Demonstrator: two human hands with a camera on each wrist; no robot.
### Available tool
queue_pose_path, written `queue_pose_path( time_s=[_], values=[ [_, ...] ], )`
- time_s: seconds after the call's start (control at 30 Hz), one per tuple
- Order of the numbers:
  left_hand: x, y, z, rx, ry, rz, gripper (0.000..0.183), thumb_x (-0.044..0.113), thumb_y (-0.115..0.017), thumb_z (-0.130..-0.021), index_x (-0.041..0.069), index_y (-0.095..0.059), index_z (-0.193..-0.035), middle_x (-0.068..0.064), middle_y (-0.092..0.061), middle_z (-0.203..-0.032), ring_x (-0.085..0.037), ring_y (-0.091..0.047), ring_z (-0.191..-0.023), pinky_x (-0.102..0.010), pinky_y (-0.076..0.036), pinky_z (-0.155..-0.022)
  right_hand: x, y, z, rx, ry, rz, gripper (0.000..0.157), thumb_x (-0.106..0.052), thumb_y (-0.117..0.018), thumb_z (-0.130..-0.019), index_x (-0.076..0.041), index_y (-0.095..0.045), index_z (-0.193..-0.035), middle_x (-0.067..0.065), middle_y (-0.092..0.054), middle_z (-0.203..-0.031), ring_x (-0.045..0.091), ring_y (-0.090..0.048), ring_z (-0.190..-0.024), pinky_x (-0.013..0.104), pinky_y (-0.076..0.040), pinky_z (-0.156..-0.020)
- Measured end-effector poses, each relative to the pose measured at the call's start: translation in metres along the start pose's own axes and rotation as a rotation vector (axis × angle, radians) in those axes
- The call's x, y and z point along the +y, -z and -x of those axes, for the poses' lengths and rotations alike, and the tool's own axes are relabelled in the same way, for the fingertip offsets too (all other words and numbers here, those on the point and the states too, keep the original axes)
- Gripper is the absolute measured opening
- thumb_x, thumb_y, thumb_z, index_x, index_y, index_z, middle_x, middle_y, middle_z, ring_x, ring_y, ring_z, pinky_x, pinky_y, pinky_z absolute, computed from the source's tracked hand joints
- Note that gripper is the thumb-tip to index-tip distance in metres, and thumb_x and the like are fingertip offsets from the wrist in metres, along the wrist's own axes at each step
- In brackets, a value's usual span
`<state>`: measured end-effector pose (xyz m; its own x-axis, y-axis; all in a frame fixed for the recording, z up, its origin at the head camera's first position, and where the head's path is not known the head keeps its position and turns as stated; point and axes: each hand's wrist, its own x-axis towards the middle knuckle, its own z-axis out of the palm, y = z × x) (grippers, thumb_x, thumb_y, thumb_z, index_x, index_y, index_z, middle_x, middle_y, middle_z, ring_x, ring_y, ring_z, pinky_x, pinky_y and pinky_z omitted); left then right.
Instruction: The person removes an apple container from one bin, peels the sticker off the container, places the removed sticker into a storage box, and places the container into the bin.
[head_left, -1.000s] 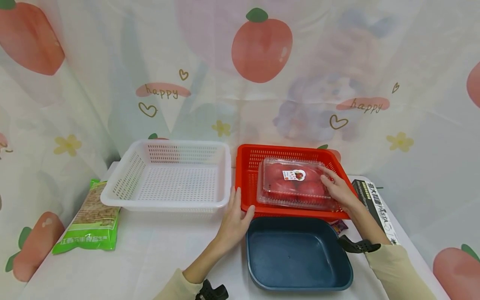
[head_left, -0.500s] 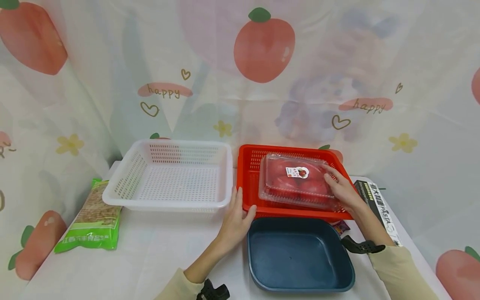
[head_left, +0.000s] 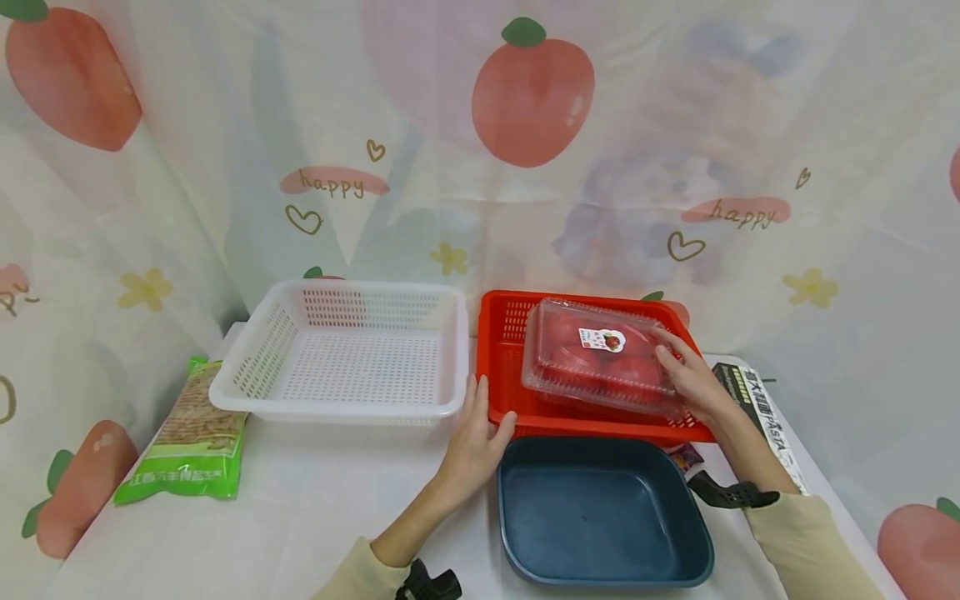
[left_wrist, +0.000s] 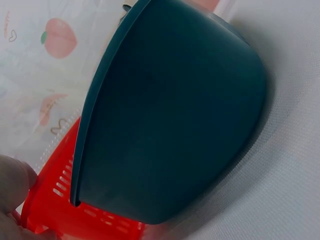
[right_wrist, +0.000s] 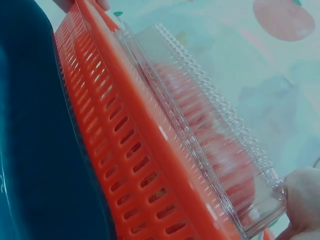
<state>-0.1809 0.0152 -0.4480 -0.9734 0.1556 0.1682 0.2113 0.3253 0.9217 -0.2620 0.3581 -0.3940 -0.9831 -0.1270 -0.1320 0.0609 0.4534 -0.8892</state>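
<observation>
In the head view, a clear plastic clamshell box (head_left: 581,367) of round red fruit sits tilted in the red basket (head_left: 498,379), a white label on its lid. My right hand (head_left: 697,383) grips the box's right end, thumb on the lid. Seen from the right wrist, the box (right_wrist: 200,135) stands above the basket's rim. My left hand (head_left: 472,450) holds the red basket's front left corner. Its thumb and fingers show around that corner in the left wrist view, where a dark blue basin (left_wrist: 170,110) covers much of the basket.
A white slotted basket (head_left: 360,367) stands left of the red one. The blue basin sits in front of the red basket. A green and brown bag (head_left: 187,437) lies at far left, a black and white pasta box (head_left: 757,408) at far right, and a small purple packet (head_left: 684,457) behind the basin.
The clear box has risen in the red basket, its left end now higher and more tilted. My right hand keeps hold of it, and my left hand stays at the basket corner.
</observation>
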Motion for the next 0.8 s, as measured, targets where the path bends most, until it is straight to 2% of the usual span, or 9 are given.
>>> queue_pose_path(
  time_s=[0.2, 0.47, 0.8],
  values=[
    [0.0, 0.0, 0.0, -0.006, -0.006, 0.0, 0.084, 0.033, -0.061, -0.093, 0.017, -0.009, -0.157, 0.004, -0.006, -0.164, -0.021, -0.027, -0.145, -0.037, -0.052, -0.095, -0.01, 0.0, 0.004, 0.02, -0.015, 0.006, 0.069, -0.05, -0.035, -0.101, -0.027, -0.002, -0.157, 0.024, -0.008, -0.159, 0.045, -0.029, -0.132, 0.037, -0.055, -0.089],
    [0.0, 0.001, 0.0, -0.006, -0.019, -0.01, 0.083, 0.035, -0.06, -0.094, 0.014, -0.009, -0.157, 0.003, -0.004, -0.165, -0.022, -0.025, -0.146, -0.038, -0.05, -0.098, -0.033, 0.001, 0.012, 0.042, -0.01, -0.022, 0.066, -0.047, -0.032, -0.103, -0.024, -0.003, -0.157, 0.026, -0.008, -0.158, 0.047, -0.027, -0.133, 0.022, -0.053, -0.077],
    [0.0, 0.0, 0.0, 0.006, -0.028, -0.021, 0.082, 0.035, -0.059, -0.094, 0.013, -0.011, -0.157, 0.0, -0.004, -0.165, -0.026, -0.024, -0.147, -0.041, -0.049, -0.099, -0.051, 0.0, 0.03, 0.058, -0.01, -0.014, 0.065, -0.047, -0.031, -0.103, -0.025, -0.003, -0.157, 0.029, -0.009, -0.157, 0.051, -0.031, -0.131, 0.023, -0.054, -0.076]
  ],
)
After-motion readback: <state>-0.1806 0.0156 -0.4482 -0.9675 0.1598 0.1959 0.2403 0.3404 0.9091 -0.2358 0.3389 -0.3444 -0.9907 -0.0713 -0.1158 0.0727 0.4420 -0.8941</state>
